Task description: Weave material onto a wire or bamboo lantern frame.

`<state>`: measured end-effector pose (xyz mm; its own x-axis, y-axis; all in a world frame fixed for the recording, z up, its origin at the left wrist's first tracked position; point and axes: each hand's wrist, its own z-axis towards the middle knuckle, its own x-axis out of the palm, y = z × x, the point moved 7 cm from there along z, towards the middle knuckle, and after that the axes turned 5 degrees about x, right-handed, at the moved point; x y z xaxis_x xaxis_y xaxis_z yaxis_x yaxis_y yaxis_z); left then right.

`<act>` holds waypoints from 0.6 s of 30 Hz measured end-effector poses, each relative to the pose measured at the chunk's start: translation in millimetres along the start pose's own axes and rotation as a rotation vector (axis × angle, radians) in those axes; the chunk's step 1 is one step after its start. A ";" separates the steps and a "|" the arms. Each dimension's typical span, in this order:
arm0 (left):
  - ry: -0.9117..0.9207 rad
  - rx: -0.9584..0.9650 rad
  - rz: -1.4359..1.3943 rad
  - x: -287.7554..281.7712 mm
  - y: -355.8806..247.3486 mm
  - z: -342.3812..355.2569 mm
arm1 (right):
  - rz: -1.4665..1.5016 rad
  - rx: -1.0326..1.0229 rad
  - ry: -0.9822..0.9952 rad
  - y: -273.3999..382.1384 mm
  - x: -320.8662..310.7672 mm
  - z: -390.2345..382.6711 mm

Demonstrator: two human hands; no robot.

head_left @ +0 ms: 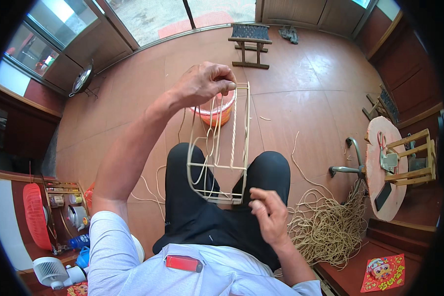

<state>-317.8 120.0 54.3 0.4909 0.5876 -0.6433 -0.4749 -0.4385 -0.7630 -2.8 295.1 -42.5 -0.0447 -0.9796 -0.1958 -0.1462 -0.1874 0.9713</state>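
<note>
Reddish floor (301, 118), one frame (246, 129), two hands (207, 81) (270, 217)

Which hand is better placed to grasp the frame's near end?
Probably the right hand: it is beside that end with nothing visibly held, while the left hand grips the pale frame at its far end.

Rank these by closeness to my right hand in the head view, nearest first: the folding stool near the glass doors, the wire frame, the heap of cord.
From your right hand:
1. Wire frame, just to its left.
2. Heap of cord, on the floor to its right.
3. Folding stool, far ahead near the doors.
</note>
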 end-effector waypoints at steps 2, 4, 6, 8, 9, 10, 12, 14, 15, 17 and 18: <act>-0.070 0.114 0.101 -2.4 -36.7 -22.6 | 0.092 -0.021 -0.064 5.4 -9.1 12.0; -0.200 0.159 0.315 -5.4 -71.7 -46.2 | 0.169 -0.057 -0.092 23.9 -16.8 27.1; -0.249 0.234 0.389 -1.9 -92.8 -64.9 | 0.191 -0.098 -0.116 42.2 -20.8 46.3; -0.371 0.350 0.485 1.8 -110.4 -84.1 | 0.187 -0.236 -0.201 61.0 -24.8 63.9; -0.396 0.376 0.555 8.2 -113.7 -92.9 | 0.186 -0.251 -0.204 70.1 -24.5 72.3; -0.406 0.386 0.562 15.5 -116.1 -101.7 | 0.147 -0.286 -0.223 80.9 -24.4 79.1; -0.358 0.372 0.646 37.5 -116.6 -120.4 | 0.111 -0.332 -0.244 91.1 -18.5 79.7; -0.330 0.428 0.696 65.2 -115.3 -141.7 | 0.213 -0.254 -0.150 84.8 -4.0 85.5; -0.316 0.410 0.664 77.0 -114.1 -151.1 | 0.244 -0.214 -0.128 76.6 3.2 84.8; -0.278 0.383 0.678 96.5 -106.5 -167.1 | 0.262 -0.169 -0.101 58.1 11.7 80.4; -0.265 0.361 0.648 103.0 -98.2 -172.7 | 0.265 -0.096 -0.076 44.5 17.6 81.1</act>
<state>-94.4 106.1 52.0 -0.1336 0.4529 -0.8815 -0.8371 -0.5277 -0.1443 -90.3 275.4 -13.6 -0.1430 -0.9879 0.0603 -0.0258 0.0646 0.9976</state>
